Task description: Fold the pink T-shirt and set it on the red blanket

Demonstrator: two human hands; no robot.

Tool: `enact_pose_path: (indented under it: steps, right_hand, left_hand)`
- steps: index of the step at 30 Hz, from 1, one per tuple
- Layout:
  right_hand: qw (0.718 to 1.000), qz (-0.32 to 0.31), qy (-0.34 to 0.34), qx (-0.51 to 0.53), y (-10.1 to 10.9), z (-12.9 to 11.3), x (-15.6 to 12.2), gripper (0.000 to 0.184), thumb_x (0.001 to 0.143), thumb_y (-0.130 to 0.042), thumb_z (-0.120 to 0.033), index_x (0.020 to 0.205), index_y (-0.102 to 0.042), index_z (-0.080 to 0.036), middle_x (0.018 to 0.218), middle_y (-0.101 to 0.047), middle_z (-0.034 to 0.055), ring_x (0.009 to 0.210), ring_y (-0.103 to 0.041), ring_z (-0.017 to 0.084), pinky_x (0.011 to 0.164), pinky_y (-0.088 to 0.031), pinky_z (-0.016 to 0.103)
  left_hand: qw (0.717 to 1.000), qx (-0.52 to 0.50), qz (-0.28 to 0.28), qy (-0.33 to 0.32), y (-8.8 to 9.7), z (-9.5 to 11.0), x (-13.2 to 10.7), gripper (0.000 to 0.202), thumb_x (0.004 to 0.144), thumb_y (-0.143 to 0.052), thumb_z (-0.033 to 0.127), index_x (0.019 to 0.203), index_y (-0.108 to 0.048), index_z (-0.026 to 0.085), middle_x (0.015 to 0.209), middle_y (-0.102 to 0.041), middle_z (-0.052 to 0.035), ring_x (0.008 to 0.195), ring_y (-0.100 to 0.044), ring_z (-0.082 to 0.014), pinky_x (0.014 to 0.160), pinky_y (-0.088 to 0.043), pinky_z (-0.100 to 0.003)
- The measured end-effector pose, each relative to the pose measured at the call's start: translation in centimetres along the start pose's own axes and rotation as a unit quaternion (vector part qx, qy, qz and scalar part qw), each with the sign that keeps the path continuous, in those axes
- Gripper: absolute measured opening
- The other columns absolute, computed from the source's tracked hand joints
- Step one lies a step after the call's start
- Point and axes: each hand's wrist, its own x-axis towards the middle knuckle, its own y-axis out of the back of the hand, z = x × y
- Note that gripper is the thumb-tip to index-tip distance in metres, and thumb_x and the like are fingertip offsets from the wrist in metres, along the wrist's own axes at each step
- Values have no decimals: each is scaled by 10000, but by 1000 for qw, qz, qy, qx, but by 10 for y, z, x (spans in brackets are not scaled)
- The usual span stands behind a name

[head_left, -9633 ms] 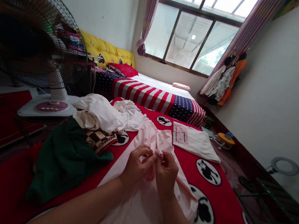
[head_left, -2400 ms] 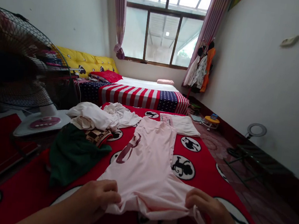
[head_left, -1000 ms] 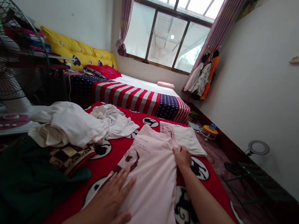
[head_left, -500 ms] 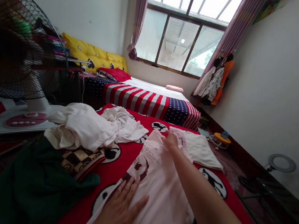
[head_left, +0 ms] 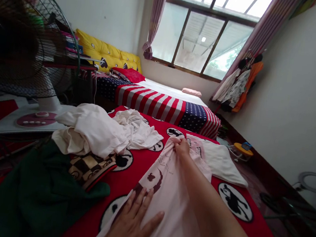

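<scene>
A pale pink T-shirt (head_left: pixel 162 176) with a dark red print lies lengthwise on the red blanket (head_left: pixel 256 230). My right hand (head_left: pixel 182 146) reaches to its far end and grips a bunch of the fabric there. My left hand (head_left: pixel 133 227) rests flat on the shirt's near part, fingers spread and holding nothing. My right forearm hides much of the shirt. To the left of the shirt lie a heap of white clothes (head_left: pixel 96 126), a brown checked cloth (head_left: pixel 90 169) and a dark green garment (head_left: pixel 36 192). A folded white garment (head_left: pixel 216 160) lies beyond my right hand.
A standing fan (head_left: pixel 21 36) with a white base (head_left: pixel 31 120) is at the left. Beyond the blanket is a bed with a stars-and-stripes cover (head_left: pixel 159 107). Clothes hang by the window (head_left: pixel 202 35). A yellow stool (head_left: pixel 242 149) and a ring light (head_left: pixel 315 182) are on the right.
My right hand has moved from the shirt's near edge to its far end and gathers the fabric there. My left hand now lies flat on the shirt. The view has tilted.
</scene>
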Motion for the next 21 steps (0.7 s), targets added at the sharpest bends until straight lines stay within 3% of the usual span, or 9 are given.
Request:
enact_pose_path:
  steps: [2,4,6,8,10,13,15,18,21]
  right_hand:
    - [999,-9,26,22,9,2,-15,481,857,-495,-254,1309,-447,-97,907,-711,88,759,-679,181,694,-519,282]
    - [997,-8,63,37,24,12,-39,544,884,-488,-328,1381,-369,-141,1107,-676,101,938,-662,179,807,-509,295]
    - [988,-29,154,3,41,32,-69,589,894,-484,-401,1426,-330,-201,1337,-548,103,1194,-538,198,997,-412,348]
    - [966,-84,223,-103,59,57,-95,588,901,-470,-439,1440,-331,-249,1474,-396,71,1355,-354,218,1113,-260,415]
    - [949,-120,192,-220,76,81,-114,582,913,-443,-441,1438,-351,-207,1507,-326,100,1399,-261,264,1124,-183,509]
    - [952,-68,59,-291,91,102,-137,603,941,-375,-424,1443,-326,-93,1507,-276,193,1405,-221,328,1081,-185,601]
    - [953,-62,102,-280,96,104,-157,616,951,-340,-449,1465,-282,-114,1525,-249,163,1417,-200,291,1099,-200,546]
    - [937,-118,209,-255,103,101,-193,568,952,-351,-464,1459,-309,-212,1522,-296,79,1403,-254,230,1104,-247,445]
    - [946,-83,128,-285,120,97,-228,407,923,-455,-329,1292,-542,-181,1425,-454,124,1316,-394,281,1059,-294,457]
  left_hand:
    - [1000,-17,-21,11,9,3,-1,758,856,-490,564,1485,-107,384,1544,-170,-188,1352,-231,-493,983,-285,-679]
    - [999,-29,-28,26,18,8,-3,762,854,-530,500,1482,-112,391,1560,-111,-165,1377,-190,-463,1026,-248,-663]
    - [998,-37,-26,41,24,12,-5,759,849,-552,458,1477,-128,404,1573,-36,-130,1399,-137,-437,1061,-201,-650]
    - [997,-42,-24,53,26,15,-6,729,856,-544,444,1471,-154,410,1579,3,-103,1412,-100,-413,1084,-166,-634]
    - [997,-41,-29,64,26,16,-6,688,867,-529,437,1466,-192,405,1581,-11,-94,1419,-91,-394,1098,-151,-614]
    - [996,-30,-42,66,27,16,-3,639,873,-513,438,1454,-253,394,1578,-77,-100,1419,-117,-384,1103,-146,-600]
    - [996,-20,-51,65,28,15,-1,611,880,-494,443,1448,-274,390,1572,-127,-108,1418,-133,-376,1103,-157,-594]
    - [996,-5,-65,64,32,16,1,587,889,-467,460,1444,-291,380,1560,-168,-133,1419,-131,-367,1100,-175,-585]
    - [995,6,-75,67,34,17,1,568,896,-445,473,1439,-309,372,1559,-163,-140,1422,-119,-356,1105,-172,-573]
